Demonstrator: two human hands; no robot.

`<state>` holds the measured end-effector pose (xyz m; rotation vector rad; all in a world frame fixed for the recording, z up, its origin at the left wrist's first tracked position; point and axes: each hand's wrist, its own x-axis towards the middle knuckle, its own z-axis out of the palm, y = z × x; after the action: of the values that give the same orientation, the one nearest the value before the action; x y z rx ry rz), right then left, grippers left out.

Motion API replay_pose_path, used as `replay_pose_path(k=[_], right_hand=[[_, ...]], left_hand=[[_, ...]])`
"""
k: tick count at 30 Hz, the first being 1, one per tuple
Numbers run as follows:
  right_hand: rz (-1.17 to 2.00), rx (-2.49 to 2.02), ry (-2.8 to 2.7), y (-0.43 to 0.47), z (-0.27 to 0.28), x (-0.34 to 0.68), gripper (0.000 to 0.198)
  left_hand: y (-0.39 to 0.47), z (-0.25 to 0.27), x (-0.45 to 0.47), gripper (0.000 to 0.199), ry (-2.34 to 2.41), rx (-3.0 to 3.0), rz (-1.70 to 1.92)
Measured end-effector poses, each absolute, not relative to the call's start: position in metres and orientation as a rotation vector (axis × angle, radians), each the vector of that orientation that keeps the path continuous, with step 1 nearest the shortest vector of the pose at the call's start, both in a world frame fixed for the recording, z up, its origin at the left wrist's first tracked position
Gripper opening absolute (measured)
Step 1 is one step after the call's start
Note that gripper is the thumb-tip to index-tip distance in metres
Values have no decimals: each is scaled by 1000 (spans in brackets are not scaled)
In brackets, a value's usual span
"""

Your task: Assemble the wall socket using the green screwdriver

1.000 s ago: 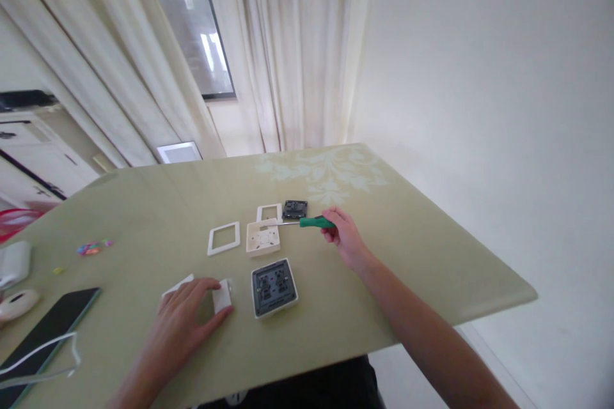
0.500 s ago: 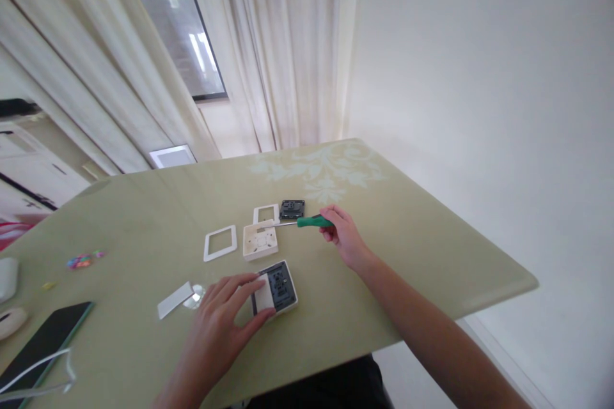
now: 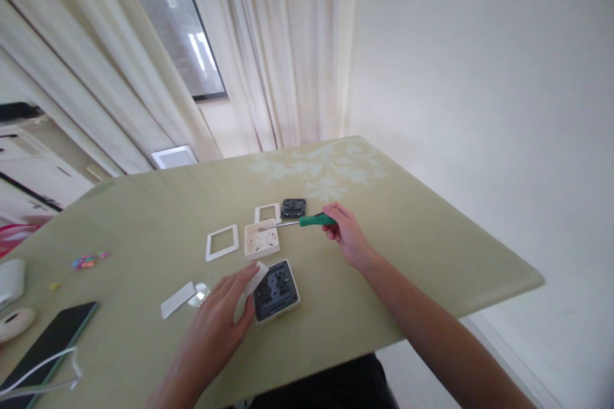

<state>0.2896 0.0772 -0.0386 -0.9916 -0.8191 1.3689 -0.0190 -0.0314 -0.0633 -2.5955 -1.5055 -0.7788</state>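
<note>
My left hand [image 3: 218, 316] is curled, thumb and fingers just a little apart, and it has hold of a small white flap [image 3: 256, 279]. The flap is tipped up by the far left corner of a dark block [image 3: 277, 291] on the table [image 3: 407, 236] in front of me. The dark block fills a white square case [image 3: 296, 300], with the white edge showing round it. My right hand [image 3: 346, 236] is closed tight round the green handle of a screwdriver [image 3: 314, 220]. Its thin metal stick points left, over the side of a white box [image 3: 261, 243]. The box is open on top, and I can see little holes and marks on its floor. Behind it lies a white frame [image 3: 257, 214], with a black block [image 3: 293, 208] next to it. Another white frame [image 3: 235, 236] lies to the left of the box, and only table shows through its middle. Near my left hand there is a white strip [image 3: 177, 300] beside a shiny round thing [image 3: 199, 294]

My fingers hide part of the flap, so I can't tell if it touches the dark block. I can't tell if the screwdriver's tip touches the box. The box covers the near edge of the frame behind it. Far left, a white round thing [image 3: 16, 324] is cut off by the edge of what I see
</note>
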Motion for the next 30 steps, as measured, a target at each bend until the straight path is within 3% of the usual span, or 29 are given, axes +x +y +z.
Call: replay_pose_path(k=[8, 16, 21, 25, 30], right_hand=[[1382, -993, -816, 77, -40, 289, 45], [1394, -1011, -826, 76, -40, 289, 44], [1386, -1019, -827, 78, -43, 290, 42], [1383, -1032, -830, 79, -44, 290, 42], [1377, -1038, -829, 80, -44, 290, 42]], left_hand=[[-28, -62, -27, 43, -1526, -2636, -819], [-16, -59, -23, 53, -1186, -2779, -773], [-22, -65, -13, 44, -1301, -2691, -979], [-30, -66, -1, 20, -1562, -2683, -1007], [-28, -63, 6, 22, -1661, -2678, -1031]])
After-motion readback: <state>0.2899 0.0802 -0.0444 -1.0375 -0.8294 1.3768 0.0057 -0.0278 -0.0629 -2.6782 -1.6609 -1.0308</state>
